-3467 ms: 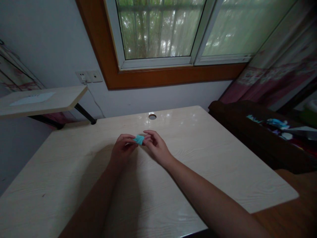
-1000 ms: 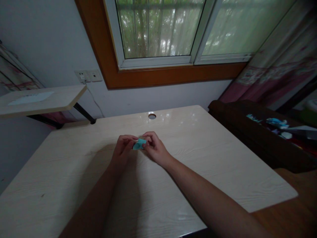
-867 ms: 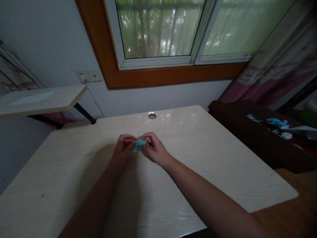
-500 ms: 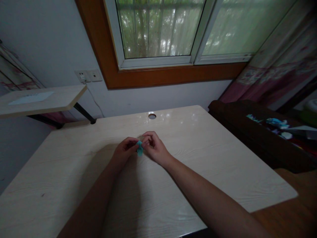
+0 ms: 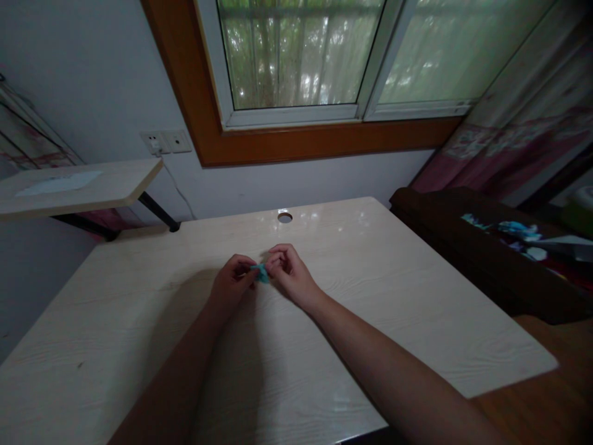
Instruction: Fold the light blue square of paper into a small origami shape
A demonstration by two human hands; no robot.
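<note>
Between my two hands is a small teal piece, thin like folded paper; its exact shape is too small to make out. My left hand pinches its left side between thumb and fingers. On the other side, my right hand grips it with thumb and fingertips. Both hands are close together just over the pale wood-grain table, and part of the teal piece is hidden by the fingers.
A round cable hole is near the table's back edge. At the left, a raised shelf on black legs carries a white sheet. Dark brown furniture with scattered items stands to the right. A window is behind.
The teal piece has turned between my fingers and shows less of itself below, with a narrow strip now reaching toward my left fingertips. Both hands have hardly moved.
</note>
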